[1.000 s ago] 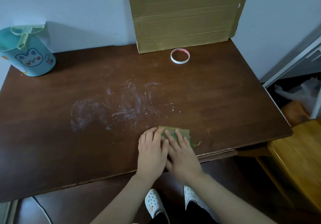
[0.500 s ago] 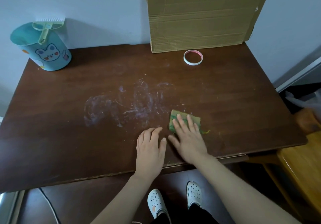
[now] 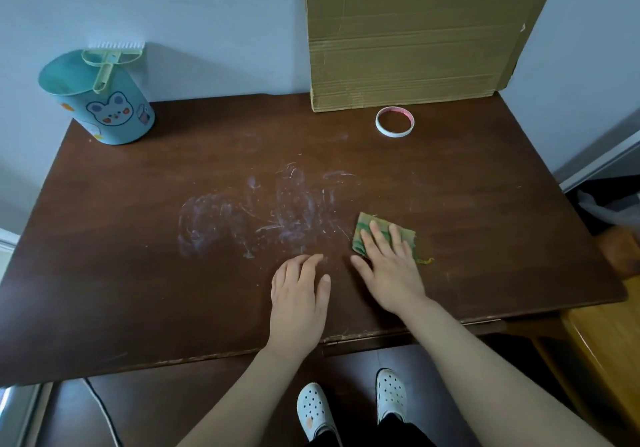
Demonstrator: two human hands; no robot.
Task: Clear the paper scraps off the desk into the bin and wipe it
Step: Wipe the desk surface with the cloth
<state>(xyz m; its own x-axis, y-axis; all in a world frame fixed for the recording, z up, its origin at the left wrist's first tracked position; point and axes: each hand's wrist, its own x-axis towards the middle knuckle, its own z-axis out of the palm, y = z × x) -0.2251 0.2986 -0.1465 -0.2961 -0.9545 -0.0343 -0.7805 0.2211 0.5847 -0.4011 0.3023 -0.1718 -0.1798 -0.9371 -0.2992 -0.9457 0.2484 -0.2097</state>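
A green and tan cloth (image 3: 367, 223) lies flat on the dark brown desk (image 3: 138, 273), right of centre. My right hand (image 3: 389, 266) presses on it with spread fingers. Beside it my left hand (image 3: 299, 296) rests flat on the bare wood, fingers apart, holding nothing. Whitish smears (image 3: 263, 218) streak the desk's middle, just left of the cloth. A teal bin (image 3: 104, 107) with a bunny picture stands at the back left corner, a small light green brush (image 3: 110, 62) resting in its mouth.
A large sheet of cardboard (image 3: 412, 34) leans on the wall at the back right. A roll of tape (image 3: 394, 121) lies in front of it. A wooden stool (image 3: 613, 339) stands right of the desk. My white shoes (image 3: 346, 408) show below the front edge.
My right hand has slid the cloth away from the front edge, further onto the desk. My left hand came off the cloth and now rests on the wood.
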